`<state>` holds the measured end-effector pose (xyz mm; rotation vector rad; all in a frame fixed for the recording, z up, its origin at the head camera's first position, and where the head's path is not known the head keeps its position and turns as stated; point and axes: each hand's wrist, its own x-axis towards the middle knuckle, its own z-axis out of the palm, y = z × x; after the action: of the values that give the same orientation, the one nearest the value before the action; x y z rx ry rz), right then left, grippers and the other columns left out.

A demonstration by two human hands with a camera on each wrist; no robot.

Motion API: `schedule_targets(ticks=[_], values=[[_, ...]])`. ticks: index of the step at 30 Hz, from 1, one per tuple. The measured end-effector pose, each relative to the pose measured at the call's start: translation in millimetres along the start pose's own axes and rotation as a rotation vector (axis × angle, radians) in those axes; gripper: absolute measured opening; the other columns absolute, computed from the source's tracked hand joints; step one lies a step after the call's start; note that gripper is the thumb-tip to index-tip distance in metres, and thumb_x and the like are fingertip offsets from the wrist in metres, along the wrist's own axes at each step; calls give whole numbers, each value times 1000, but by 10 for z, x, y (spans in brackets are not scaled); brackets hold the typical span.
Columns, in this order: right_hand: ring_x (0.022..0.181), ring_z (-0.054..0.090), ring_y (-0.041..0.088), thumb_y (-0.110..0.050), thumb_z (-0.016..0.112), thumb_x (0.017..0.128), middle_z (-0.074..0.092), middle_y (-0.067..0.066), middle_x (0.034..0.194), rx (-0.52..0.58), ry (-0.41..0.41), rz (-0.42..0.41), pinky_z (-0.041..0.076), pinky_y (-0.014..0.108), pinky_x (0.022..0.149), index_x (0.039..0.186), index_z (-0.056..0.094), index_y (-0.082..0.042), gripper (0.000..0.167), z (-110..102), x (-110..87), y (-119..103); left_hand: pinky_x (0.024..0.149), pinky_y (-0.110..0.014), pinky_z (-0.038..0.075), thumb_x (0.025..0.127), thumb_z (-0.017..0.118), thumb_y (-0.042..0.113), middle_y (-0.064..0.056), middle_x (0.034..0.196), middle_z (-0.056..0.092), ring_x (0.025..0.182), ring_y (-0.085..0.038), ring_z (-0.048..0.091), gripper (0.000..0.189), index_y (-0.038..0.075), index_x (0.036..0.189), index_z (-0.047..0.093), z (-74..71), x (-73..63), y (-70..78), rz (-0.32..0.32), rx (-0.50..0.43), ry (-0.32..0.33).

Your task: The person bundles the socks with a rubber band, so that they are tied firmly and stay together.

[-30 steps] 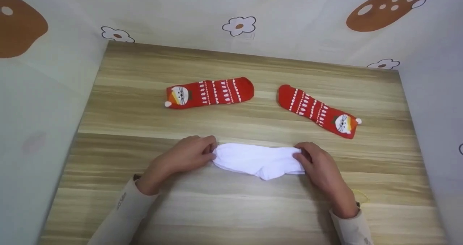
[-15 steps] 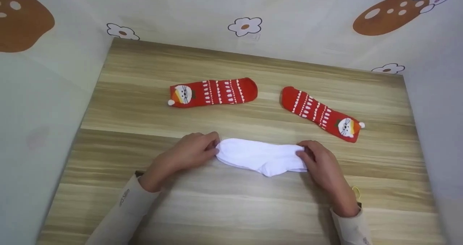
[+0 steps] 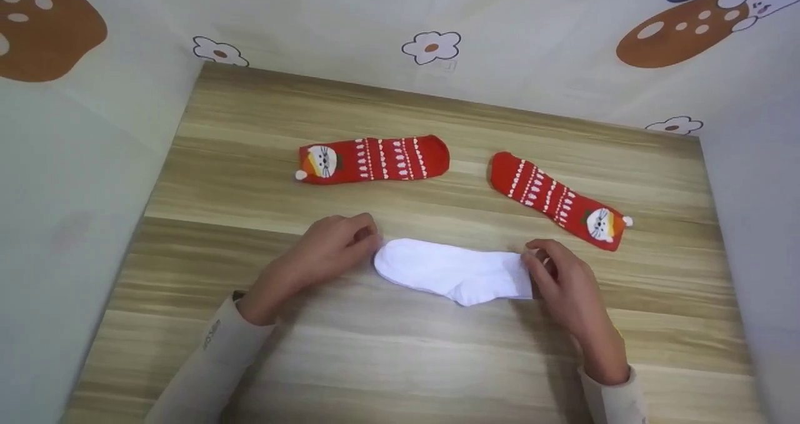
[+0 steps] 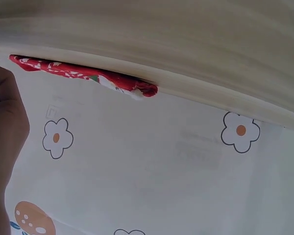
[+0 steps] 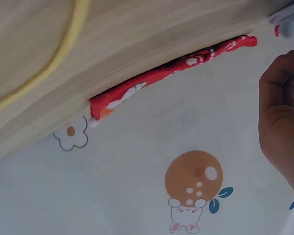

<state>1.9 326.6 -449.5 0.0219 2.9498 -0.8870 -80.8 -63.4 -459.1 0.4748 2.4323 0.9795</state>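
White socks [image 3: 450, 271], laid one over the other, lie flat in front of me with the toes to the left. My left hand [image 3: 328, 249] hovers just off the toe end, fingers loosely curled with nothing in them. At the cuff end is my right hand [image 3: 565, 286], its thumb and fingertips overlapping the edge in the head view. The right wrist view has that hand [image 5: 279, 107] apart from the white sock cuff [image 5: 289, 19]. Beyond them lie two red patterned socks with animal faces, the left sock [image 3: 375, 159] nearly level and the right sock [image 3: 556, 200] slanted.
Everything lies on a wood-grain table [image 3: 400, 361]. Pale walls [image 3: 325, 24] with flower and mushroom-like prints close off its back and sides. A yellow loop [image 5: 63, 49] crosses the right wrist view near the wrist.
My left hand has let go of the white toe end and drawn slightly up and away. My right hand has shifted right and loosened at the cuff. The head view has shifted slightly.
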Motion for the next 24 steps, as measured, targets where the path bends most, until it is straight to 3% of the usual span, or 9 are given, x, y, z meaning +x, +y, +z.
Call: schedule_targets(ticks=[7,11,16,24], values=[[76,54,11,-19,70,99,65,-1,90,73,112,-90,45,16,65,125,68,-8,28,18,106,-178,69,-30,53,100,66,33,6,85,69,75,-15,60,15,19,105,66,-61,45,-56,-9,-20,235],[82,56,11,-21,70,99,67,-1,97,85,108,-118,46,14,71,128,66,-11,31,37,213,-292,67,-31,52,99,69,35,5,88,69,75,-15,60,16,20,105,66,-94,53,-81,-46,-24,316],[90,60,10,-26,70,100,69,-2,104,109,114,-130,47,13,77,132,64,-13,35,56,353,-416,67,-30,52,99,69,37,3,90,69,76,-15,61,22,18,109,65,-133,63,-110,-48,2,407],[101,64,15,-20,71,98,69,3,111,142,155,-183,54,37,90,135,62,-9,39,172,565,-562,69,-32,50,98,69,37,-2,104,70,82,-19,62,31,14,118,63,-273,57,-208,-96,10,529]])
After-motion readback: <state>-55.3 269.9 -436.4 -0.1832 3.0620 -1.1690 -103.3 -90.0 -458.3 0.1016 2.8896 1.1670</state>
